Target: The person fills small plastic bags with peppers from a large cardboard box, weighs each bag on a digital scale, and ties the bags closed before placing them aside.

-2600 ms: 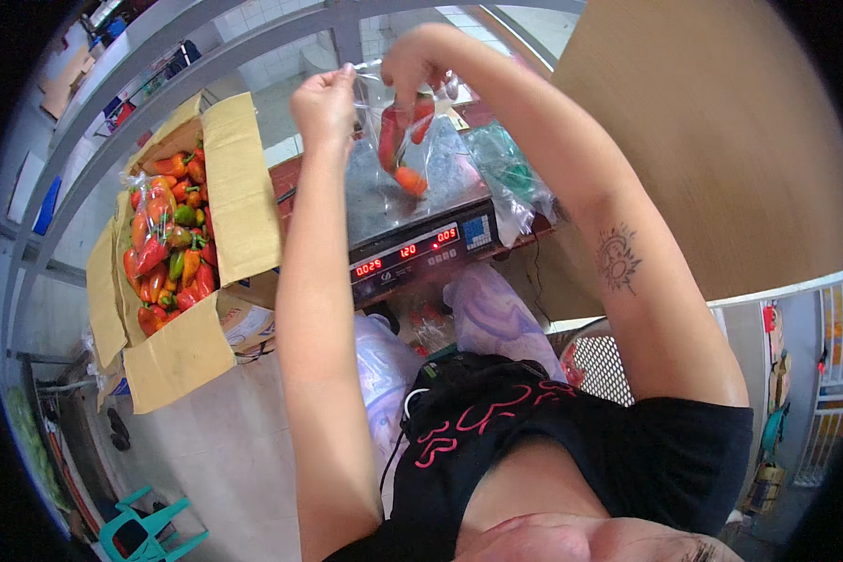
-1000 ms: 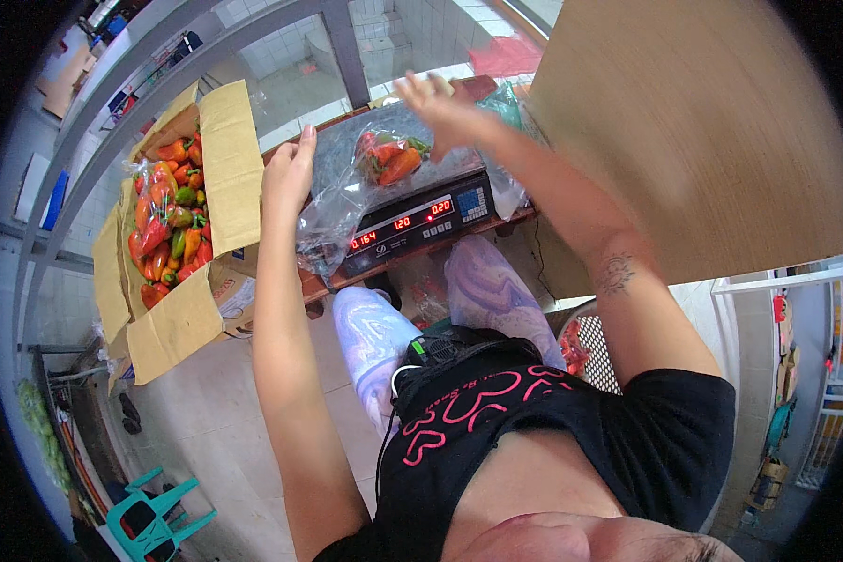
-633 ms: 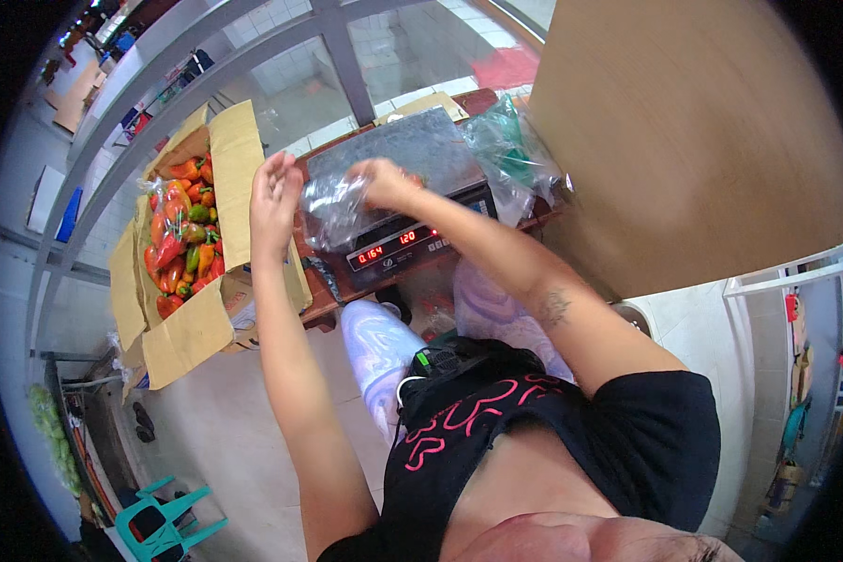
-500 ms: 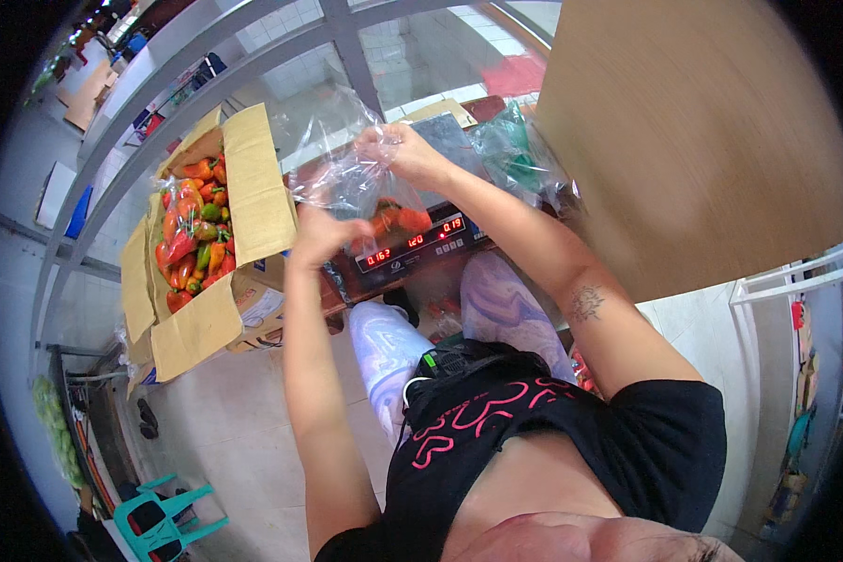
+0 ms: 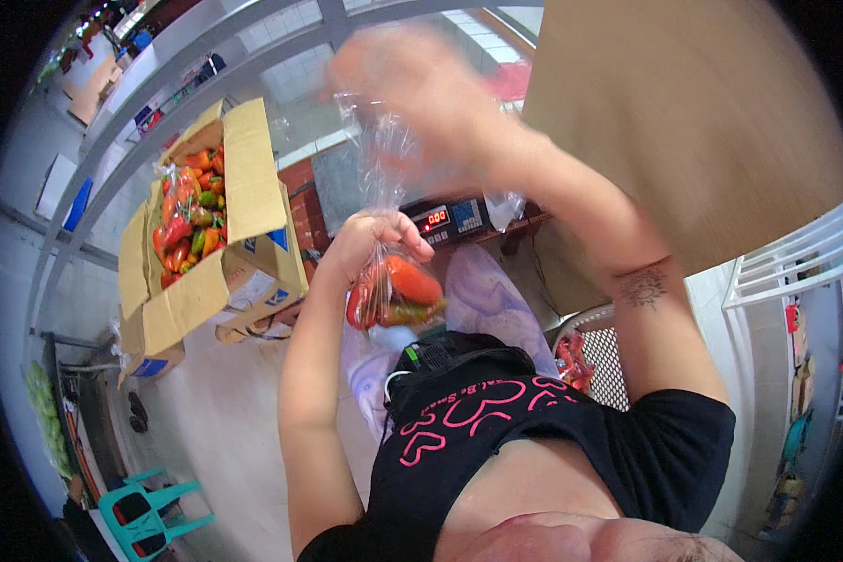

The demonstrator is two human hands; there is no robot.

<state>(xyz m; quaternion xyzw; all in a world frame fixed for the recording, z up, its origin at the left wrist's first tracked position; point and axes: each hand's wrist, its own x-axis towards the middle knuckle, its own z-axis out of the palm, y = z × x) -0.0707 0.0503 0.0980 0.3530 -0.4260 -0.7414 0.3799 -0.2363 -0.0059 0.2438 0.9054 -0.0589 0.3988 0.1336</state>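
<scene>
A clear plastic bag (image 5: 393, 290) with a few red and green peppers hangs in front of my chest. My left hand (image 5: 374, 239) is closed around the bag just above the peppers. My right hand (image 5: 412, 94), blurred and raised high, pinches the bag's upper end and stretches it upward. Behind the bag sits a digital scale (image 5: 445, 217) with a red display on a dark counter.
An open cardboard box (image 5: 243, 187) full of red, orange and green peppers stands to the left. A large brown cardboard sheet (image 5: 702, 122) fills the upper right. A white wire rack (image 5: 796, 272) is at right, a teal plastic chair (image 5: 149, 515) at lower left.
The bag of peppers has come off the scale and toward my chest. My left hand now grips its neck and my right hand has risen with the top.
</scene>
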